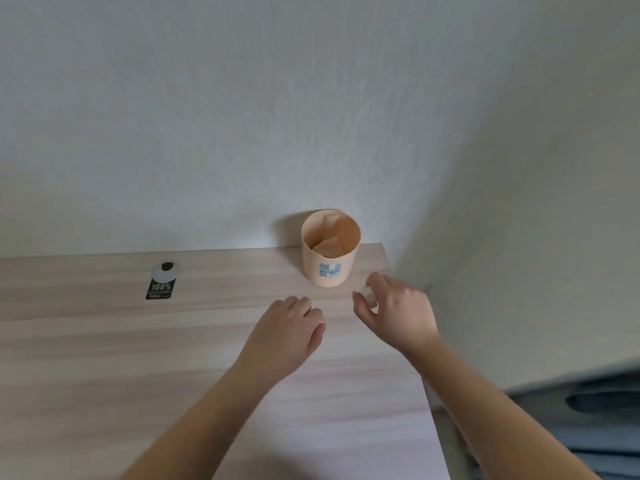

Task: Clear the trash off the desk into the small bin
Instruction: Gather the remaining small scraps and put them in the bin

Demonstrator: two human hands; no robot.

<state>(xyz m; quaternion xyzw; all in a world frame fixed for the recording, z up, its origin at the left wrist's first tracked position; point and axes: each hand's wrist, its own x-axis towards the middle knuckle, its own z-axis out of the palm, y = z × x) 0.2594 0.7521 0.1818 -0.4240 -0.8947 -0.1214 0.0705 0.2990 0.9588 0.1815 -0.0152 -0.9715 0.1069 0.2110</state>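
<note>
Fingers of the right hand [398, 306] are pinched on a small pale scrap [367, 293] just right of the peach bin [329, 251]. The left hand [291, 327] is held loosely curled, empty, over the surface [104, 358]. A black tag [160, 287] lies well left.

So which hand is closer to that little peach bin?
The right hand. It hovers just in front and right of the bin, pinching something small and pale. The left hand rests lower, nearer the person.
</note>
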